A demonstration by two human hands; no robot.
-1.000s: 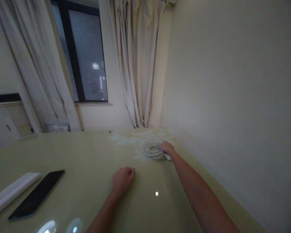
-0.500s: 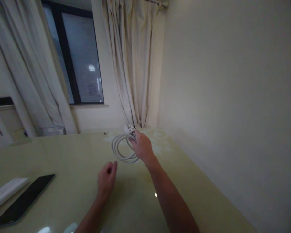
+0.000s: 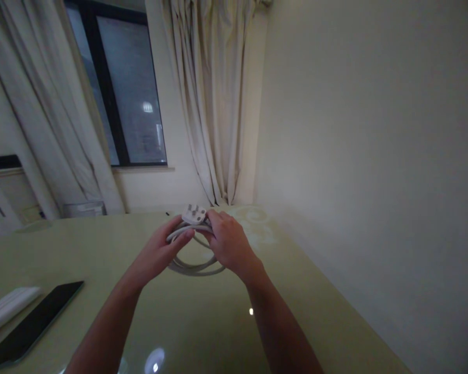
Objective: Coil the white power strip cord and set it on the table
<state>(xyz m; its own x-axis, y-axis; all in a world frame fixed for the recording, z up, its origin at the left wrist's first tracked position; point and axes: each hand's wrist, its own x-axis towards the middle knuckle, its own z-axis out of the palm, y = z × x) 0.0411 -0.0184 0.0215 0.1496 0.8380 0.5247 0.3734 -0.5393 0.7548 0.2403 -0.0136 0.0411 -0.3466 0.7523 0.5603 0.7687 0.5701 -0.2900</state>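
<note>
A coiled white cable [image 3: 193,267] with a white plug [image 3: 194,213] at its top is held up above the yellowish-green table [image 3: 203,322]. My right hand [image 3: 229,245] grips the coil from the right, fingers closed round the strands near the plug. My left hand [image 3: 156,254] has come in from the left, and its fingers pinch the strands on that side. The lower loop of the coil hangs free between the two hands.
A dark phone or tablet [image 3: 27,327] and a white ribbed bar [image 3: 8,307] lie at the table's left near edge. A cream wall runs along the right side. Curtains [image 3: 214,104] and a dark window [image 3: 128,93] stand behind the table.
My right hand picked the coil up from the far right of the table and carried it left and nearer. My left hand rose from the table and took hold of the coil.
</note>
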